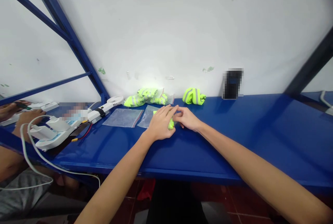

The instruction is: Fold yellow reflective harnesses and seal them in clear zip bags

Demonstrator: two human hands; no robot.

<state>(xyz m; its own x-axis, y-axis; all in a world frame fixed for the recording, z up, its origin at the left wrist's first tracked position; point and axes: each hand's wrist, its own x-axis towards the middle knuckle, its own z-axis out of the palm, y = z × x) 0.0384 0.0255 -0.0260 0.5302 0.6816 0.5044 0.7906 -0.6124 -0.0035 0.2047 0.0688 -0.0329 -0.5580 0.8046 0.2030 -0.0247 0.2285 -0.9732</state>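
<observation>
My left hand rests palm-down over a folded neon-yellow piece of fabric, its thumb and fingers around it. Much of this fabric is hidden under the hand; it appears to be in a clear zip bag. At the right side of the bundle, my right hand has its fingers pinched together at the clear bag's edge, touching my left fingertips. A clear zip bag shows just left of my left hand. Another flat clear zip bag lies farther left on the blue table.
Against the wall sit bagged neon-yellow bundles and a loose yellow bundle with grey stripes. A dark phone-like object leans at the right. On the left are a small white fan, a power strip, cables and another person's hands.
</observation>
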